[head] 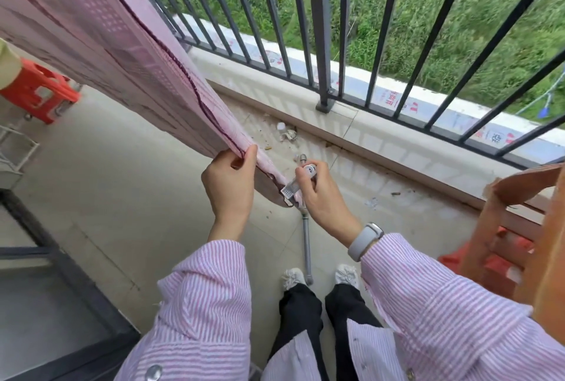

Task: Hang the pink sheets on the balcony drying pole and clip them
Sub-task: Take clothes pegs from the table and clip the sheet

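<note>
A pink checked sheet (128, 53) with a dark stitched hem hangs from the upper left and tapers down to a corner at centre. My left hand (229, 182) pinches that hem near the corner. My right hand (321, 194) holds a silver metal clip (293, 186), whose perforated jaw touches the sheet's corner tip. The drying pole is out of view above.
The black balcony railing (324, 44) stands on a pale curb just beyond my hands, with litter (287, 134) on the floor by it. A grey metal rod (306, 246) lies between my feet. An orange stool (42, 90) is at left, a wooden chair (519, 227) at right.
</note>
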